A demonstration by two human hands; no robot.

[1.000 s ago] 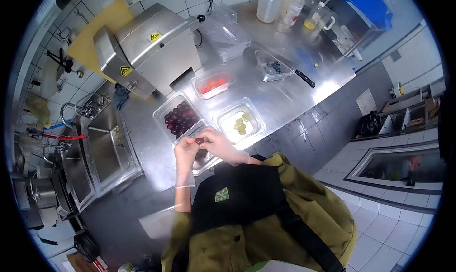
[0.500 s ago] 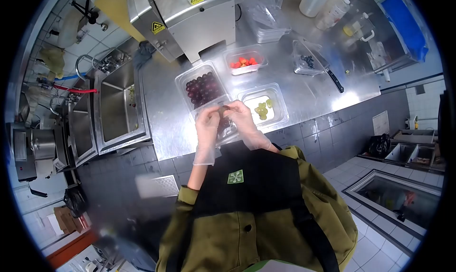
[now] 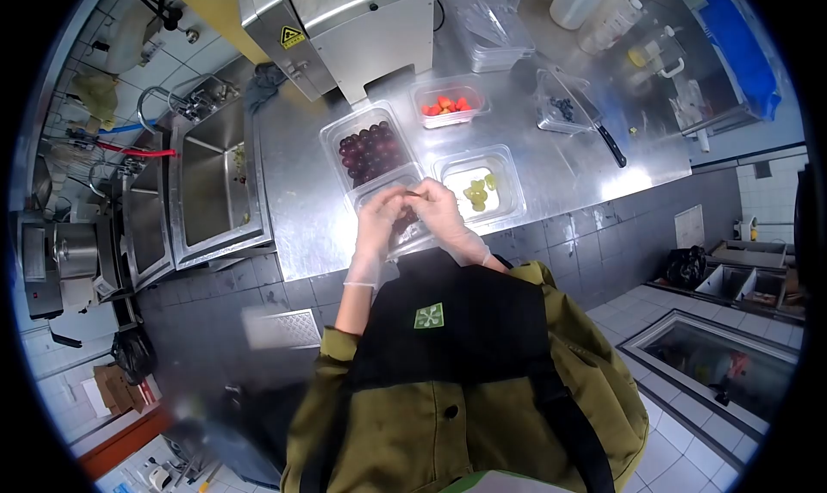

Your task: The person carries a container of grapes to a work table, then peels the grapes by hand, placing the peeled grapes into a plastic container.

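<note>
My left hand [image 3: 377, 222] and my right hand [image 3: 438, 215], both in clear gloves, meet at the fingertips above a clear container [image 3: 410, 250] at the steel table's front edge. Pinched between them is a small dark piece, probably a grape, mostly hidden by the fingers. Under the hands, dark pieces partly show in that container. Just behind it, a clear tub holds dark grapes [image 3: 372, 151]. Right of my right hand, another clear tub [image 3: 508, 160] holds a few green grape pieces [image 3: 476, 197].
A tub of red strawberries [image 3: 446, 106] sits farther back. To the right, a black-handled knife [image 3: 611, 145] rests across a tub of blueberries [image 3: 562, 110]. Stacked clear tubs [image 3: 495, 49] and a steel machine [image 3: 370, 37] stand behind. At left is a sink [image 3: 211, 192].
The view has swung, so the table and tubs appear farther right and higher than a second ago. Both hands stay together over the front container, with slight finger movement.
</note>
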